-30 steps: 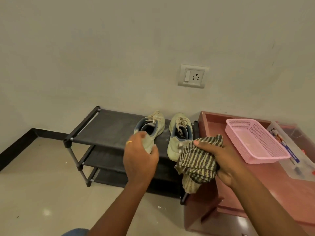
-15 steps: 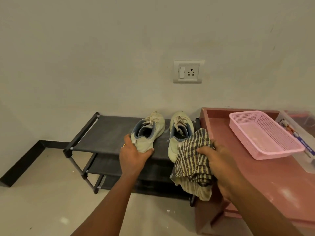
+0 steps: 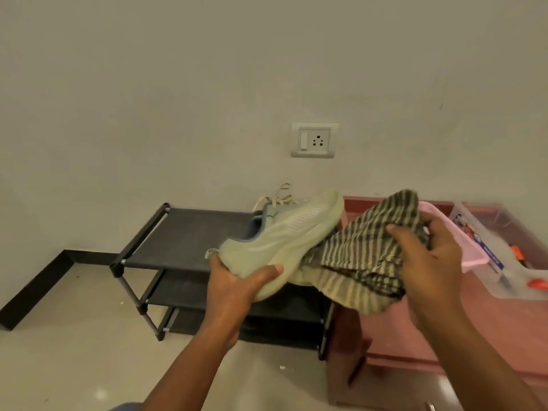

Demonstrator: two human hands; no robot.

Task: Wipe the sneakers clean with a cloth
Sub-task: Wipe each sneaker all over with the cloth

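- Right, the left hand (image 3: 237,280) is clamped on the heel end of a pale green mesh sneaker (image 3: 284,238), thumb laid across the sole rim and the rest of the hand under the heel. That grip looks chosen to leave the whole upper free for wiping.
- Over on the other side, the right hand (image 3: 427,256) is bunched around a striped olive-and-cream cloth (image 3: 361,253), and a loose tail of it hangs below. Gathering it into a wad like that should give a firm pad to rub with.
- Both hands are apart, each with its own load. The cloth's edge meets the sneaker near the forefoot, but I can't tell whether it actually touches.
- That sneaker is held in the air above the black three-tier shoe rack (image 3: 184,232). It's rolled onto its side with the toe angled up toward the cloth, presenting the side wall and sole edge.
- No wiping stroke has landed yet by my reading, so this looks like the line-up.
- I can't make out the second sneaker of the pair, and the laces poking up behind could belong to either shoe.
- Further right, a reddish-pink desk (image 3: 444,336) carries a pink plastic lattice basket (image 3: 468,250) and a clear plastic box (image 3: 510,262).
- Up on the wall sits a white wall socket (image 3: 314,140).
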